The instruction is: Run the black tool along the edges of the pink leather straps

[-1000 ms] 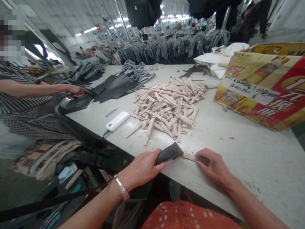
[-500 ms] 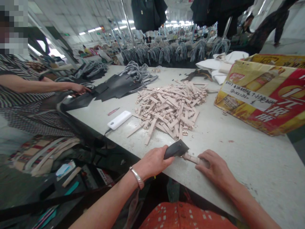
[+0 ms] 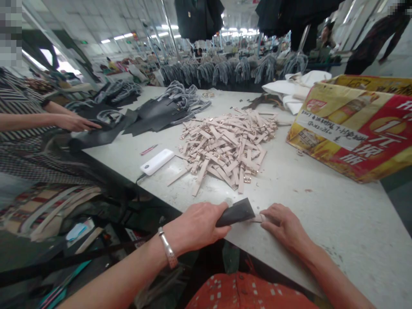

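My left hand (image 3: pixel 201 225) is closed round a folded black leather strip (image 3: pixel 237 212), whose free end points to the right above the table's front edge. Just right of it, my right hand (image 3: pixel 283 221) pinches a short beige strap (image 3: pixel 258 218). That strap's left end lies beside or under the black strip; I cannot tell whether the two are joined. Beyond both hands spreads a heap of beige straps (image 3: pixel 225 148) with small gold-coloured buckles.
A white power bank (image 3: pixel 157 162) with a cable and a pink pen-like tool (image 3: pixel 148 149) lie to the left. At right stands a yellow and red cardboard box (image 3: pixel 347 128). Black leather pieces (image 3: pixel 161 112) lie farther back, near a co-worker's hands (image 3: pixel 75 123).
My right hand has moved closer to the black strip, and less of the beige strap shows. My left hand has shifted slightly left and down. The co-worker's hands have moved left.
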### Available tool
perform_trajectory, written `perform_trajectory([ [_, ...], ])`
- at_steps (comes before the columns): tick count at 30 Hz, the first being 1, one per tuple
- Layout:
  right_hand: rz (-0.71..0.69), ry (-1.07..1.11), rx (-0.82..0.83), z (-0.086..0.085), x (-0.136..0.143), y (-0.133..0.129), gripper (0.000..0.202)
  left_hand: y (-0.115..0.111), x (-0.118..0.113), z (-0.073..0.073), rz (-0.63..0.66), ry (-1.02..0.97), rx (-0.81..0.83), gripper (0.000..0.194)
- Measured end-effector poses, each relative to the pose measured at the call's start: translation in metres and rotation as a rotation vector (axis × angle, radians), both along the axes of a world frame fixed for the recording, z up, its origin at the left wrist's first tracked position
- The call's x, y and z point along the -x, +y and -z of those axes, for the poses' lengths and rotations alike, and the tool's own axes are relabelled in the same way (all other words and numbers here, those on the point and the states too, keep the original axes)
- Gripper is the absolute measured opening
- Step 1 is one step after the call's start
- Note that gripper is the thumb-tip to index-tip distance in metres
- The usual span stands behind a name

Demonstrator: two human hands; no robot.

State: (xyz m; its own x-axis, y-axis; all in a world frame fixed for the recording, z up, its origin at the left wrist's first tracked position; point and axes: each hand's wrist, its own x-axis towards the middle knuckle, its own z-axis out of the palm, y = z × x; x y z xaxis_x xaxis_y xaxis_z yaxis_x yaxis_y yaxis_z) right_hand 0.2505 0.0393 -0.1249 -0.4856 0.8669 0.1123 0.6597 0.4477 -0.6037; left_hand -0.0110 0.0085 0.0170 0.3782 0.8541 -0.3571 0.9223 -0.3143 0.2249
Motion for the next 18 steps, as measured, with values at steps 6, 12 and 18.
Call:
perform_trajectory([
  [6,-0.028,0.006,0.022,-0.002,-0.001,0.001,0.018,0.020,-0.017,-0.010,0.146,0.099,0.059,0.025],
  [12,-0.050,0.036,0.054,-0.007,0.000,0.001,0.019,0.040,-0.031,-0.004,0.179,0.092,0.094,0.032],
  [18,-0.045,0.022,0.044,-0.007,0.000,0.001,0.016,0.031,-0.015,0.006,0.048,-0.080,0.095,0.035],
])
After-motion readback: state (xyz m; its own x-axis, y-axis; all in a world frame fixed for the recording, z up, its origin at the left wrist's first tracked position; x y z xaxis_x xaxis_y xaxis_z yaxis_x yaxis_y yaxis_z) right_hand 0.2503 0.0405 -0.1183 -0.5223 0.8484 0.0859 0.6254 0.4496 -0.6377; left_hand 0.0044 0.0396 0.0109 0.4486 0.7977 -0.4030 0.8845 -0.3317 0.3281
